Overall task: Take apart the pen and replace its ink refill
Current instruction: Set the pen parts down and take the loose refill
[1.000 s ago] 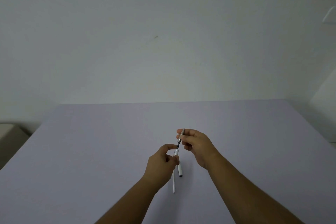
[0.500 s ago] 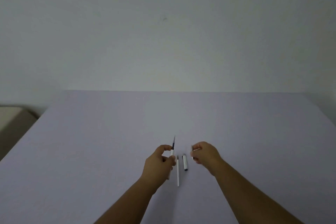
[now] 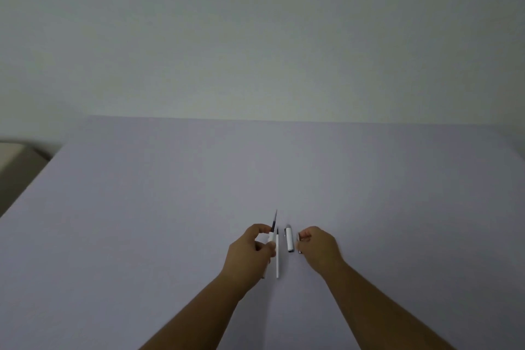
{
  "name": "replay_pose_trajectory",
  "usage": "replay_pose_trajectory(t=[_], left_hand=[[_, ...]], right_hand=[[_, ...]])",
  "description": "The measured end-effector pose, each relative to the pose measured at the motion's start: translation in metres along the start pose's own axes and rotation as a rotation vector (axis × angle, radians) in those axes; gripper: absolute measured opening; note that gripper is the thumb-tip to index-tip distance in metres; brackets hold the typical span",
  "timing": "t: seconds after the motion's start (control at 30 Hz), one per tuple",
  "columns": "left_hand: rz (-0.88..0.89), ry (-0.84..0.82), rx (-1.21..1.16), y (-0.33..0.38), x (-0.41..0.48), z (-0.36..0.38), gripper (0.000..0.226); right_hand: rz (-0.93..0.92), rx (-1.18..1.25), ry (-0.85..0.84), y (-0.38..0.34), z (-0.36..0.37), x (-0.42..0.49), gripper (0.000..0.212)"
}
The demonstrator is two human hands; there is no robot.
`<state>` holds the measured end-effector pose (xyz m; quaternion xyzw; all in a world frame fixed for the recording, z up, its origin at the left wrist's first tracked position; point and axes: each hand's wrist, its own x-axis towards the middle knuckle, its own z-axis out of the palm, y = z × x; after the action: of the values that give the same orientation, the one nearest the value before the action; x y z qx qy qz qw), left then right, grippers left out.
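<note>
Head view: the pen is already in pieces on and above the pale lilac table point(image 3: 170, 207). The left hand point(image 3: 250, 253) is closed around the white barrel point(image 3: 271, 237), holding it tilted, tip end away from the person; a dark refill point(image 3: 274, 220) projects from the barrel's far end, its point clear of the fingers. The lower end of the barrel is hidden behind the hand.

Just right of that hand a thin white rod point(image 3: 277, 258) lies flat on the table — judged to be the spare refill, though its tip is too small to confirm. Beside it, apart from both hands, lies the white cap point(image 3: 289, 239) with a metal end, lengthwise like the rod.

The right hand point(image 3: 318, 247) is curled low over the table with a small dark-and-metal piece point(image 3: 299, 237) pinched at its fingertips; this looks like the unscrewed tip section, at or near the surface just right of the cap. Whether it touches the table cannot be told.

Assessment: cap removal and tip removal appear done. The old refill is exposed but not yet drawn out of the barrel. Outstanding — withdrawing it, inserting the rod from the table, refitting the tip section and the cap. Roughly the first half is complete.
</note>
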<state>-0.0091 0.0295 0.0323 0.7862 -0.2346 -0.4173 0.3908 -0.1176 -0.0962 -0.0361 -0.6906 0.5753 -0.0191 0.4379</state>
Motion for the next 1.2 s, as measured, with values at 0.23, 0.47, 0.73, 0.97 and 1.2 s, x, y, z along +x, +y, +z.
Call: replay_pose_trajectory(t=[0.23,0.47,0.73,0.97,1.2], left_hand=[[0.003,-0.015,0.03,-0.003,0.002,0.003,0.02],[0.021,-0.017,0.03,0.0,0.001,0.002,0.017],[0.057,-0.038,0.063,0.007,0.006,0.008,0.019],[0.059,-0.061,0.083,0.002,0.012,0.011,0.016],[-0.011,-0.032,0.126,-0.018,0.023,0.004,0.024]], right_hand=[[0.013,0.08,0.005,0.002,0.0,0.001,0.025],[0.005,0.1,0.015,0.001,-0.003,-0.003,0.025],[-0.081,0.602,-0.285,-0.035,-0.024,-0.014,0.009],[0.014,0.895,0.001,-0.045,-0.038,0.003,0.012],[0.024,0.094,-0.044,-0.008,-0.028,0.019,0.021]])
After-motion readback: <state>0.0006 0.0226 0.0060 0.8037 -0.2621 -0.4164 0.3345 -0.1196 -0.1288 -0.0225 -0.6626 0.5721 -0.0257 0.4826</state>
